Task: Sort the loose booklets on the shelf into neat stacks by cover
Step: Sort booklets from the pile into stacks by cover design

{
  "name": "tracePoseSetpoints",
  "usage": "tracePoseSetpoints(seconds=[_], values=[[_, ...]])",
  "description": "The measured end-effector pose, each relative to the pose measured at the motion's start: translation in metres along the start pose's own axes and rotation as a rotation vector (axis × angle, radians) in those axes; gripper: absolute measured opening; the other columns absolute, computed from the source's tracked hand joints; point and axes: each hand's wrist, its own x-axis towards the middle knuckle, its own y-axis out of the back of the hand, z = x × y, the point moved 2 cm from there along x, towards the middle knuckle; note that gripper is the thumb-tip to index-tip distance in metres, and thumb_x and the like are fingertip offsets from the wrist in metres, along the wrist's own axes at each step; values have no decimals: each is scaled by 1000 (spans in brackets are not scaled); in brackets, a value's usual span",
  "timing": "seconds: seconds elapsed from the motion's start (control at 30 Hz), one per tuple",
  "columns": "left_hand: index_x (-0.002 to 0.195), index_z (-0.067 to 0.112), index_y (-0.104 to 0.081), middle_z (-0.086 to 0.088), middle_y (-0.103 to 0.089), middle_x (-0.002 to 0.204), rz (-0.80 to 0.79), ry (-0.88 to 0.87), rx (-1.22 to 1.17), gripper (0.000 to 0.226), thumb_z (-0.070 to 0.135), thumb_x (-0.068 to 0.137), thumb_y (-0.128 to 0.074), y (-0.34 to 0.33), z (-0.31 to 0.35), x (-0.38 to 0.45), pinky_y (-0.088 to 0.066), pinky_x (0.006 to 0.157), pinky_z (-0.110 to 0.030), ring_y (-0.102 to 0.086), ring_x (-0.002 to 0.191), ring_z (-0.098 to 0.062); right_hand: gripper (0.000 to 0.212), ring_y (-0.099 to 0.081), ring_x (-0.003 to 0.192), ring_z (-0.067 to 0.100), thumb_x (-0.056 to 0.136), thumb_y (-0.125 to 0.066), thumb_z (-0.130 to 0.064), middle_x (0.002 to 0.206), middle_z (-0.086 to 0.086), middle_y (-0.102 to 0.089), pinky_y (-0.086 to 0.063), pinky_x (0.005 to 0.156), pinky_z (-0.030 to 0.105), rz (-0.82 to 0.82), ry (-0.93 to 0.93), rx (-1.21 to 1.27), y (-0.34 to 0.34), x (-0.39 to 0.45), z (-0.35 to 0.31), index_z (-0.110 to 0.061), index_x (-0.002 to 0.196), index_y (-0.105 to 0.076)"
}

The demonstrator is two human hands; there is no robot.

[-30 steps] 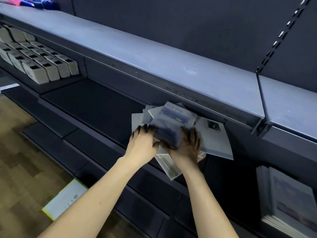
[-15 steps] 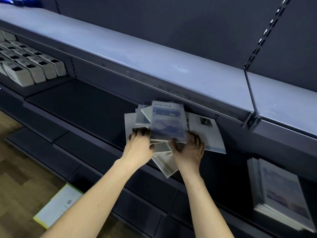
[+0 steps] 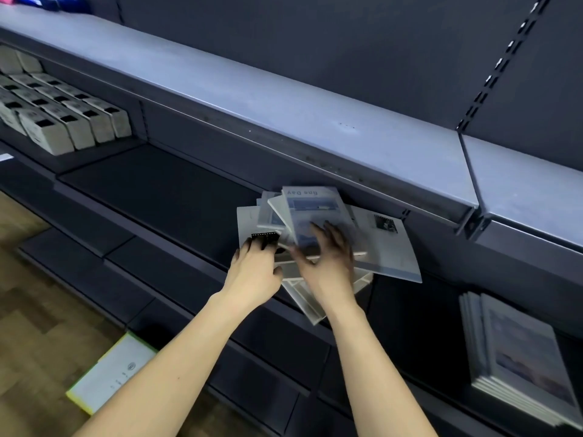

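Note:
A loose pile of booklets [image 3: 334, 279] lies fanned out on the dark middle shelf [image 3: 164, 190], under the grey upper shelf. On top is a blue "fine Day" booklet [image 3: 310, 206]. A white booklet with a small photo [image 3: 389, 247] sticks out to the right. My left hand [image 3: 255, 269] rests with its fingertips on the pile's left side, beside a black strip on a white cover. My right hand [image 3: 329, 260] is blurred, fingers spread over the blue booklet's near half. A neat stack of blue-cover booklets [image 3: 523, 357] lies at the lower right.
Rows of white boxes [image 3: 63, 121] fill the shelf at the far left. The grey upper shelf [image 3: 284, 99] overhangs the pile. A white sheet with a green edge [image 3: 110, 370] lies on the wooden floor below. A slotted upright [image 3: 501, 61] runs up the back wall.
The blue booklet, held up between both hands a second ago, now lies on the pile. My right hand has slid from its near edge up onto its cover. The left hand has stayed put.

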Motion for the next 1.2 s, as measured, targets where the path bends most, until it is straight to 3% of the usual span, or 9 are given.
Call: tracePoseSetpoints(seconds=[0.1,0.23,0.37,0.47,0.57,0.73,0.93,1.07,1.2], values=[[146,21,-39,-5,-42,143,5,-5,8,56,25,92,-51,2,0,1,-31,113,-40,-33,135,-27,59,-36,142,20,91,-60,-48,149,-5,-46,-27,119,40,-110,-5,-114,-9,3,1,-28,145,-46],[145,22,-41,-5,-44,141,8,-15,2,54,23,92,-50,5,1,4,-32,112,-40,-34,133,-26,44,-54,125,19,97,-54,-16,136,-3,-59,-43,106,34,-89,-32,-30,16,-10,26,-27,140,-54],[144,19,-41,-7,-45,138,15,4,-3,55,22,90,-50,2,5,5,-35,110,-42,-35,132,-28,54,-50,128,23,89,-50,5,138,-2,-58,-35,113,42,69,-266,-103,41,-6,62,-27,131,-62],[140,12,-41,-11,-47,132,30,33,3,53,20,89,-52,1,10,6,-38,107,-42,-39,129,-30,38,-27,146,29,99,-49,-22,153,6,-41,-18,121,49,59,-346,-181,38,-6,62,-25,136,-56],[140,10,-39,-13,-48,130,20,33,5,55,19,88,-53,0,17,6,-39,105,-41,-41,127,-31,52,7,152,28,98,-45,-52,166,0,-2,-4,122,51,-57,-321,-62,26,-18,42,-42,148,-37],[141,11,-37,-14,-47,130,-16,22,-11,56,19,89,-53,-3,22,3,-41,103,-42,-42,125,-31,53,39,143,21,99,-35,-57,162,-5,27,27,113,44,-231,-101,-97,3,-27,27,-54,150,-21],[145,12,-35,-12,-44,136,-15,12,-14,59,21,90,-54,-3,17,2,-40,104,-41,-40,129,-30,38,14,152,26,95,-47,-58,167,3,-2,3,124,44,149,-289,-60,6,-36,58,-39,125,-63],[142,14,-36,-11,-44,134,-39,-12,-18,54,22,91,-53,-4,22,1,-41,100,-42,-39,127,-30,94,7,150,34,83,-59,-68,164,9,11,-14,121,53,206,-640,242,7,-51,56,-23,156,-22],[138,17,-42,-11,-45,132,-64,-42,-24,48,23,92,-52,-4,23,1,-43,100,-44,-40,125,-29,112,-30,139,41,76,-75,-58,156,19,-18,-37,111,48,237,-828,472,9,-53,52,-20,158,-8]])
